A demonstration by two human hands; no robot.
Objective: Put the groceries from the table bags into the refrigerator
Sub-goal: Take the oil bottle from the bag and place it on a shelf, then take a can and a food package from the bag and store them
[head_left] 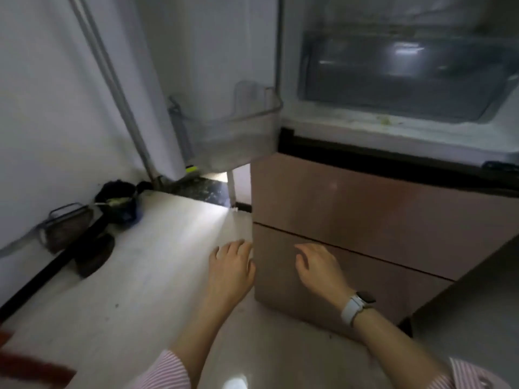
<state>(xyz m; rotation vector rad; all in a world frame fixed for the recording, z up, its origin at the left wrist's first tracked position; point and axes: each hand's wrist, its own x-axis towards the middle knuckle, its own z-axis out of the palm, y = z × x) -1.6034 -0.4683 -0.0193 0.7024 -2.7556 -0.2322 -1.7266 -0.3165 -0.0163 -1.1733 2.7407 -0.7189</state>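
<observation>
The refrigerator (365, 197) fills the right half of the view, its upper door (213, 66) swung open to the left. A clear crisper drawer (398, 77) shows inside, and a clear door bin (238, 127) hangs on the open door. Below are two shut pinkish-brown drawer fronts (351, 270). My left hand (231, 268) hovers with straight fingers at the lower drawer's left edge and holds nothing. In front of the lower drawer, my right hand (320, 268), a white watch on its wrist, is spread with relaxed fingers. No bags or groceries are in view.
A pale floor (140, 276) spreads to the left. Against the white wall stand a dark pot (118, 203), a wire basket (66, 226) and a long black bar (47, 273). A red blurred object (25, 366) sits at the bottom left. A grey surface (477, 318) edges the right.
</observation>
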